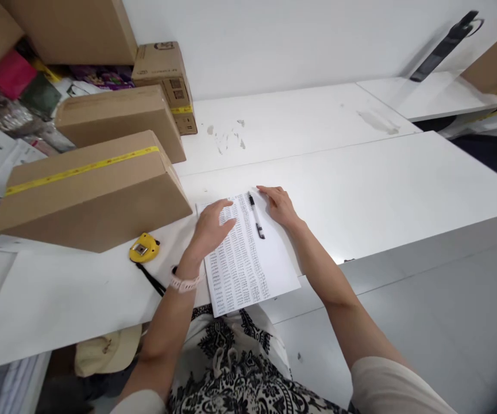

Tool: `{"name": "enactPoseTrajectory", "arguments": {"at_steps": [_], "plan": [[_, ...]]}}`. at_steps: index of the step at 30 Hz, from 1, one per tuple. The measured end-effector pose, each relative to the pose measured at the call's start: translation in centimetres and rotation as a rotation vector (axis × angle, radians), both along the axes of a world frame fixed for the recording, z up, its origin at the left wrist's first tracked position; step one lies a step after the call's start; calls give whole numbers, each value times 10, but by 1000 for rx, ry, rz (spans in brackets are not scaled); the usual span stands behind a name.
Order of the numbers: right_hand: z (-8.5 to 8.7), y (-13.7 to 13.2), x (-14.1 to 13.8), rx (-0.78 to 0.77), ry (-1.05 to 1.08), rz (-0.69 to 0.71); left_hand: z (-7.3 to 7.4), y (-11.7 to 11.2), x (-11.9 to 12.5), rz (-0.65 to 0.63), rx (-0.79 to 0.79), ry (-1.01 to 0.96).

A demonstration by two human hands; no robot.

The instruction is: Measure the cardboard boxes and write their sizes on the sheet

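Observation:
A sheet of paper [280,267] with printed columns of small text lies at the table's front edge, its near end jutting past it. My left hand [211,227] is over the sheet's upper left part, thumb and fingers apart, with nothing in it. At the upper right edge of the sheet rests my right hand [279,206], fingers stretched out and holding nothing. Between the two hands a black and clear pen [256,215] lies on the paper. A yellow tape measure [144,248] with a black strap sits left of my left wrist.
Cardboard boxes, the nearest [97,190] with yellow tape, stand left on the white table [360,190]. Behind them is a smaller carton [164,75]. A dark bottle-like object [444,46] leans at the far right wall. A cap [108,352] lies below the table.

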State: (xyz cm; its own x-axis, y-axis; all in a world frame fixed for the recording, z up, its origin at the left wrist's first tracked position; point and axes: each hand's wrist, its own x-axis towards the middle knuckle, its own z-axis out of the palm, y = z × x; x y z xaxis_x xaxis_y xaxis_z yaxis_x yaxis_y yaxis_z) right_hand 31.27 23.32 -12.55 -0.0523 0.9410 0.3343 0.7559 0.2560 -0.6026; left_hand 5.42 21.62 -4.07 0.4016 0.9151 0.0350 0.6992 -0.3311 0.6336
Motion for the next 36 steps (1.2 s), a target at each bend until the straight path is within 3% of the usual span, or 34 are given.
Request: {"name": "enactPoseTrajectory", "arguments": {"at_steps": [2, 4, 7, 11, 15, 19, 21, 24, 26, 30, 32, 34, 36], "plan": [[-2, 3, 2, 6, 77, -23, 11, -27, -38, 128, 154, -38], [-4, 5, 2, 1, 150, -55, 10, -52, -79, 334, 330, -15], [-3, 8, 2, -10, 226, -97, -11, -77, -135, 441, 440, 77], [-1, 7, 1, -14, 309, -137, -39, -82, -176, 466, 316, 153], [-1, 5, 2, -54, 503, -163, -46, -63, -174, 501, 200, 129], [4, 8, 2, -99, 636, -186, -43, -40, -157, 566, 226, 72], [13, 9, 1, -127, 661, -211, -40, -40, -152, 602, 219, 22], [38, -7, -16, -128, 617, -247, -32, -65, -151, 584, 143, -123], [58, -37, -43, -101, 557, -204, -24, -95, -149, 517, 29, -332], [84, -127, -132, -274, 657, 288, -10, -158, -129, 273, -131, -465], [85, -165, -173, -378, 728, 390, -3, -176, -118, 192, -143, -434], [81, -187, -199, -398, 785, 302, 1, -183, -112, 167, -112, -384], [74, -194, -208, -407, 776, 199, 2, -183, -116, 167, -79, -331]]}}
